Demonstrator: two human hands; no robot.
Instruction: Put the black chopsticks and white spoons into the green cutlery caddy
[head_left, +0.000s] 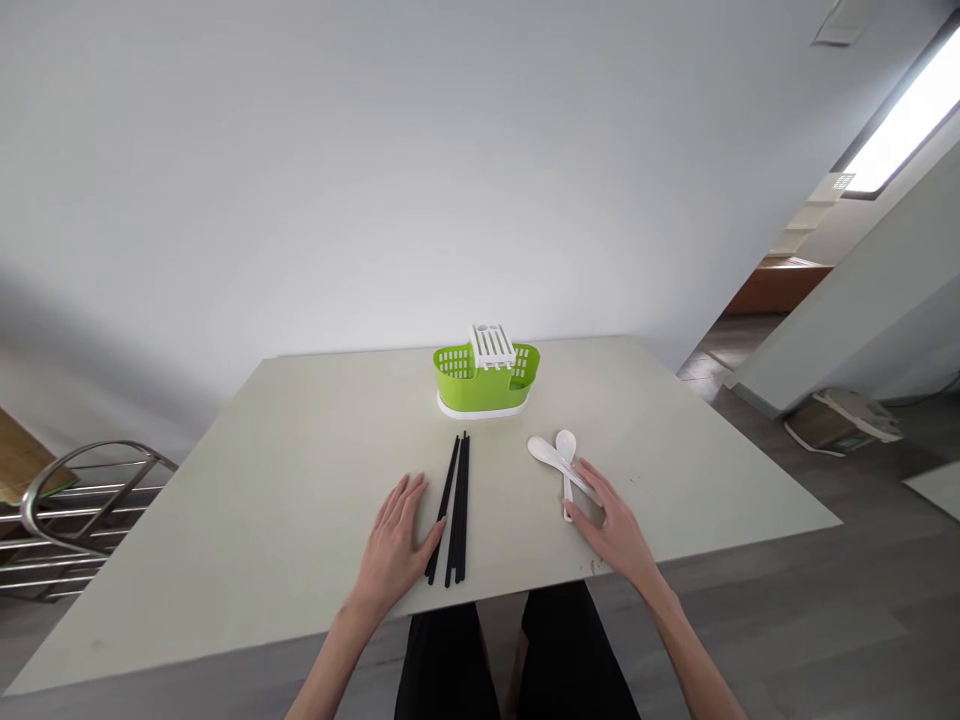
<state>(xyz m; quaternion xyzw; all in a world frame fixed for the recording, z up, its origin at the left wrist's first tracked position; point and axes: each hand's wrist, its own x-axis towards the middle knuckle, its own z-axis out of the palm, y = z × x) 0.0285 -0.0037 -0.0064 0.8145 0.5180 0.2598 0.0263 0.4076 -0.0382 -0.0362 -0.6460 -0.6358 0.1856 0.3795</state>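
Observation:
My left hand [391, 550] lies flat on the table with its fingers stretched out. Its thumb tip meets the leftmost of several black chopsticks [460, 510], which lie lengthwise in a loose, narrow bundle. On the other side, my right hand [619, 530] rests with fingers apart over the handles of two white spoons. The upper spoon [544, 450] slants across the other spoon [566, 442], whose bowl points away from me. My right fingers partly hide the slanted handle, and the thumb is beside the lower handle's end.
A green cutlery basket [480, 392] with a white base and a slotted white top piece [492, 345] stands near the wall [480, 180] at the back of the pale table [315, 450]. A metal rack [82, 510] is to the left. A box [840, 420] sits on the floor at right.

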